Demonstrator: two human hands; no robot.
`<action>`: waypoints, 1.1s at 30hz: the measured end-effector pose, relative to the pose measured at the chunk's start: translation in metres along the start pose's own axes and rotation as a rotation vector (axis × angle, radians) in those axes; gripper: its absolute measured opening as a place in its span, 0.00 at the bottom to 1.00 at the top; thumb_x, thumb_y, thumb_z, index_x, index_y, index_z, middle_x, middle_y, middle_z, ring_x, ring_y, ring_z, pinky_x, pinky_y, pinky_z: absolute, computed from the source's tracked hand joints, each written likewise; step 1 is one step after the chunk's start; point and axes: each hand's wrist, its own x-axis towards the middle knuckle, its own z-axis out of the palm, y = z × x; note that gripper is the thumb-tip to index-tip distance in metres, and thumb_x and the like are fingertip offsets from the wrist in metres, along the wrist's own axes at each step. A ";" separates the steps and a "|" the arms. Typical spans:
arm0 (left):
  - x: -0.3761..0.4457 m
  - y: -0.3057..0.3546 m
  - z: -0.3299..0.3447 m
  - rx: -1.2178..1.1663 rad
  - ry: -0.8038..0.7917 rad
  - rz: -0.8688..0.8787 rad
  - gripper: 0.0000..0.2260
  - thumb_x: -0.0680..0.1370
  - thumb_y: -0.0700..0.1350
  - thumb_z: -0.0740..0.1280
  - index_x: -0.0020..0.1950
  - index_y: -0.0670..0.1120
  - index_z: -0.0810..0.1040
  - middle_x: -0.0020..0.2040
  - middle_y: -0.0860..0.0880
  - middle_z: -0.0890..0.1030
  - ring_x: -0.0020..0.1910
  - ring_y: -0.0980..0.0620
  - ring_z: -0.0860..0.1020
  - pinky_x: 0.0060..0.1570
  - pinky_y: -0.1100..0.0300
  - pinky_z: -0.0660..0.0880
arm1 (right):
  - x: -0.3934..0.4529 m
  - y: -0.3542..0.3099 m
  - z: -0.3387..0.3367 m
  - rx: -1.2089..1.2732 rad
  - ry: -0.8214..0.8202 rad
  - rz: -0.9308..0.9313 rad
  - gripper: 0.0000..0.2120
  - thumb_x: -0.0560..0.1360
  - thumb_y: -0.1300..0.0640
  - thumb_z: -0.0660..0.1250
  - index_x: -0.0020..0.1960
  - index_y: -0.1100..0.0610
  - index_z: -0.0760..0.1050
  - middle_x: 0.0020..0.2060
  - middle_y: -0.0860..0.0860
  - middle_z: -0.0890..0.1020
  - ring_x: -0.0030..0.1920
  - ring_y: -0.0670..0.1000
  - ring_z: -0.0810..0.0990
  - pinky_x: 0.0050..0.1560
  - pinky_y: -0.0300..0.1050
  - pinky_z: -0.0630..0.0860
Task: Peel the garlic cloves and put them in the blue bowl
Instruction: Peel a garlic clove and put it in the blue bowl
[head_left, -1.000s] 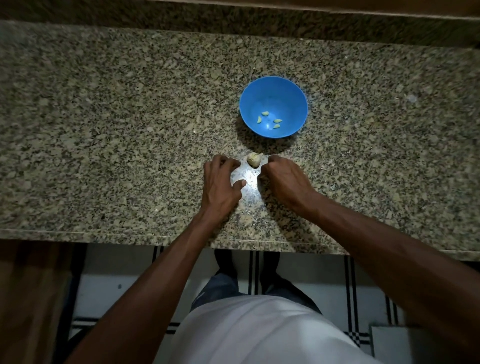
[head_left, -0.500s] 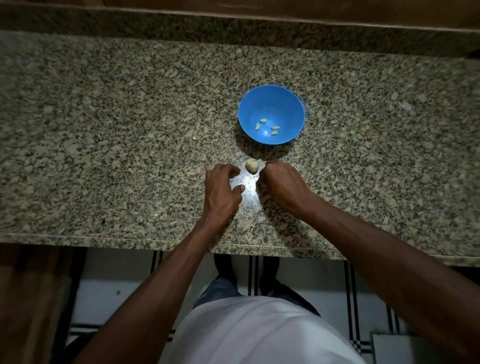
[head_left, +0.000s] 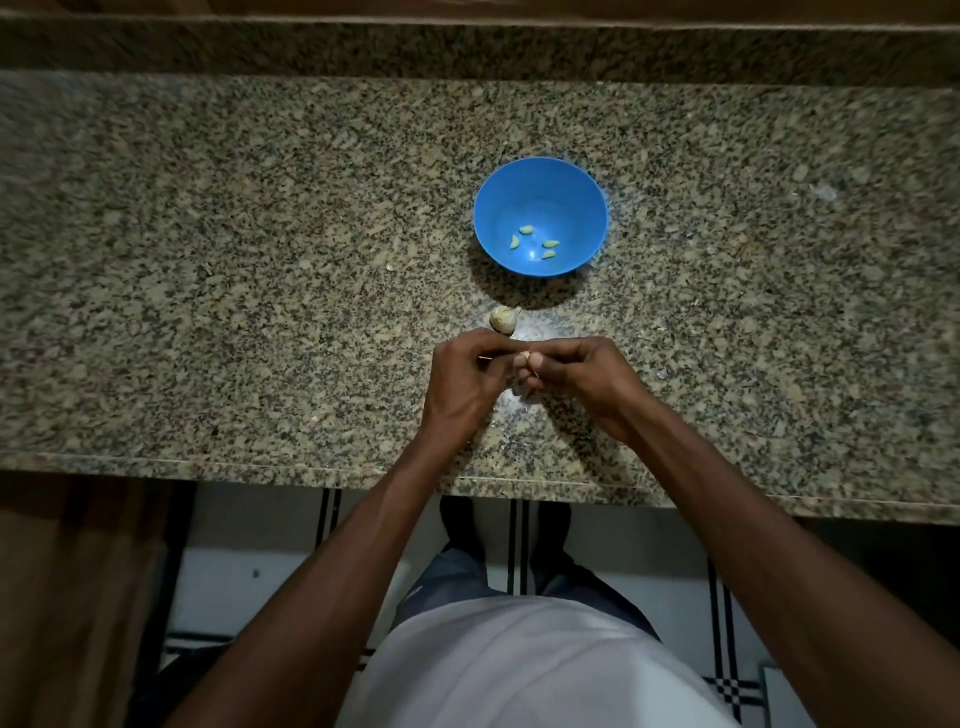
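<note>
Both hands meet just above the granite bench (head_left: 260, 260), near its front edge. Left hand (head_left: 462, 384) has its fingers curled, and its fingertips pinch a small garlic clove (head_left: 524, 357) from the left side. Right hand (head_left: 582, 382) is also curled, and its thumb and fingertips pinch the same clove from the right side. Only a small pale part of the clove shows between the fingertips; whether its skin is partly off cannot be seen. A thin pale strip sticks out beside the left fingertips, but it is too small to name.

Just beyond the hands, the rest of the garlic bulb (head_left: 504, 319) lies on the bench, apart from the fingers. Farther back stands the blue bowl (head_left: 540, 176), upright, near the bulb but not touching it. Four peeled cloves (head_left: 526, 229) lie on the bottom of the bowl, apart from each other.

Some small pale scraps lie on the bench to the right. Below the bench edge, the person's white shirt (head_left: 519, 670), dark trousers and a tiled floor (head_left: 260, 571) with dark lines are visible.
</note>
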 end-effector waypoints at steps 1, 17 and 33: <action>0.000 0.001 0.001 -0.009 0.020 -0.012 0.06 0.76 0.39 0.76 0.51 0.46 0.89 0.46 0.53 0.87 0.46 0.60 0.85 0.48 0.58 0.83 | -0.001 -0.001 0.001 0.002 0.002 -0.017 0.11 0.79 0.71 0.69 0.61 0.72 0.81 0.46 0.60 0.87 0.44 0.50 0.88 0.50 0.43 0.85; -0.010 0.004 0.009 -0.235 0.060 -0.315 0.04 0.76 0.38 0.77 0.50 0.41 0.88 0.42 0.48 0.88 0.41 0.52 0.87 0.41 0.58 0.84 | 0.003 0.011 -0.005 -0.276 0.086 -0.190 0.08 0.77 0.62 0.77 0.55 0.61 0.87 0.46 0.55 0.89 0.46 0.54 0.89 0.52 0.55 0.86; -0.009 -0.011 0.003 -0.035 0.066 -0.352 0.10 0.77 0.36 0.74 0.56 0.46 0.88 0.52 0.51 0.88 0.49 0.61 0.84 0.53 0.62 0.83 | 0.009 0.016 -0.007 -0.150 0.054 -0.096 0.07 0.75 0.64 0.78 0.53 0.64 0.86 0.42 0.61 0.88 0.45 0.64 0.88 0.49 0.57 0.85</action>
